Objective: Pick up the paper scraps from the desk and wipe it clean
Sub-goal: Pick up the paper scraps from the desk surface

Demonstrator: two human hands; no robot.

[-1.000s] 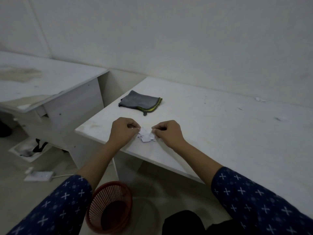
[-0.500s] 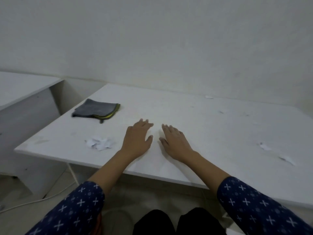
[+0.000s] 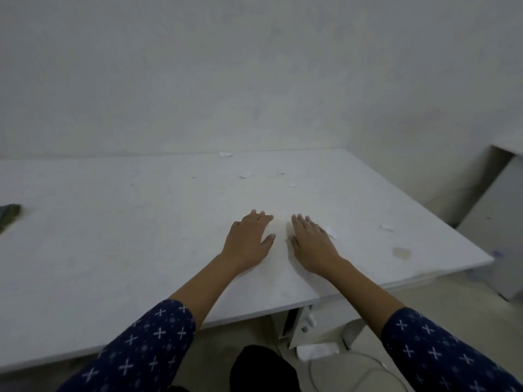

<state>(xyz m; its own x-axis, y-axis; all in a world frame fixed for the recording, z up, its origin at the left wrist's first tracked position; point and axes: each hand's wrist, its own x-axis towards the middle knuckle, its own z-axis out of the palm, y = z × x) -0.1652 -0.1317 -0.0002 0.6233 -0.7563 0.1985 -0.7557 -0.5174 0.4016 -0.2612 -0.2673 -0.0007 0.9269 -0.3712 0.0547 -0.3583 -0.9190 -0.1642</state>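
Note:
Both hands lie flat, palms down, on the white desk (image 3: 113, 250). My left hand (image 3: 249, 239) and my right hand (image 3: 311, 244) are side by side with straight fingers, holding nothing. A white paper scrap (image 3: 331, 232) lies just beside my right hand's little finger. Another scrap (image 3: 387, 227) lies further right. Several small scraps are scattered at the far side, among them one at the back edge (image 3: 225, 154) and two in the middle (image 3: 244, 175) (image 3: 292, 185). A corner of the grey cloth (image 3: 8, 215) shows at the left edge of the view.
A yellowish stain (image 3: 402, 252) marks the desk near its right corner. A grey cabinet (image 3: 492, 236) stands to the right of the desk. Under the desk lie a white power strip (image 3: 317, 350) and its cable. A white wall rises behind the desk.
My hands let go of the gathered scraps, flattened out and slid right along the desk. The view turned right, so the scrap pile and bin are out of sight.

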